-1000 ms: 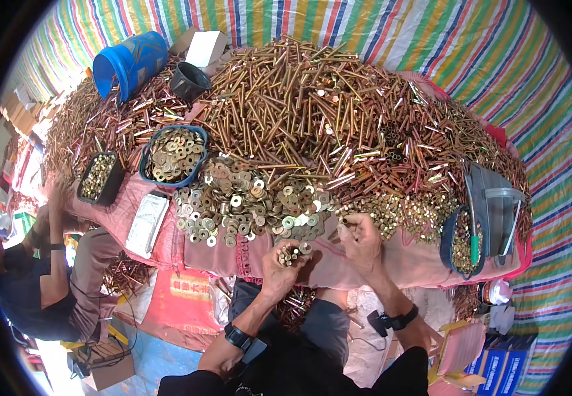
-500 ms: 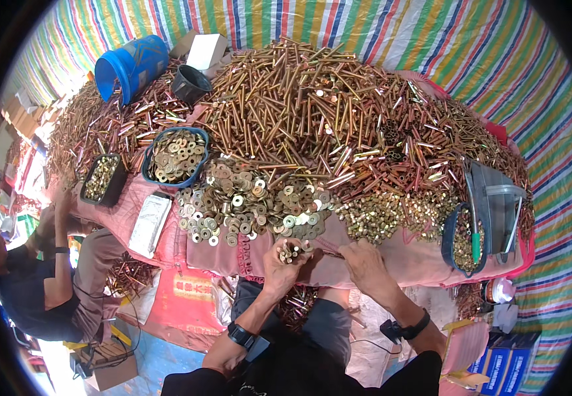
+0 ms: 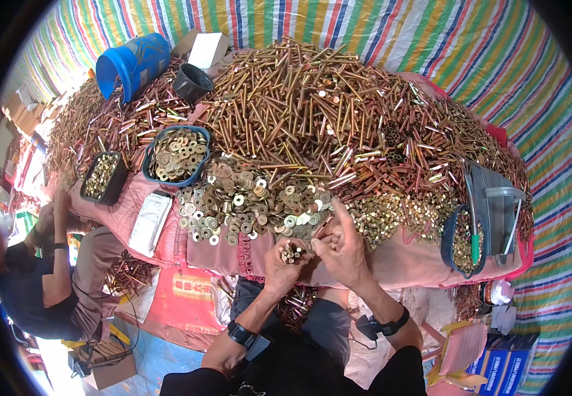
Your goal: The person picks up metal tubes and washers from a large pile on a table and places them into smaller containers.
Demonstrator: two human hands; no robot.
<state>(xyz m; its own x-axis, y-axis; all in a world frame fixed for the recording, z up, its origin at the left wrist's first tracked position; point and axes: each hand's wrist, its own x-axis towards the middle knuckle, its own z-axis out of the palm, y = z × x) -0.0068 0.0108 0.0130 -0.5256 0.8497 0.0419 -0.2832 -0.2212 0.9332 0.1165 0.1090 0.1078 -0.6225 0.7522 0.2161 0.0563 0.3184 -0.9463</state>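
Note:
My left hand (image 3: 279, 272) is closed round a bundle of bolts (image 3: 291, 253), their ends pointing up out of the fist. Right beside it is my right hand (image 3: 347, 261), its index finger stretched out over the washers and its thumb bent in toward the bundle. Something reddish shows between its thumb and fingers, too small to name. Just beyond both hands spreads a heap of loose flat washers (image 3: 236, 201). Small brass-coloured nuts (image 3: 391, 214) lie to the right of it. Behind rises a big pile of long bolts and metal sleeves (image 3: 279, 105).
A blue tub of washers (image 3: 205, 153) and a black tub of nuts (image 3: 120, 188) stand left. Another tub (image 3: 449, 231) of nuts, with a green-handled tool (image 3: 476, 247), stands right. A blue bucket (image 3: 116, 72) lies at the back left. A co-worker (image 3: 38, 284) sits at the left.
My right hand has moved left, from over the cloth to right beside the bolt bundle, and its index finger now sticks out. My left hand has stayed nearly in place with the bolts.

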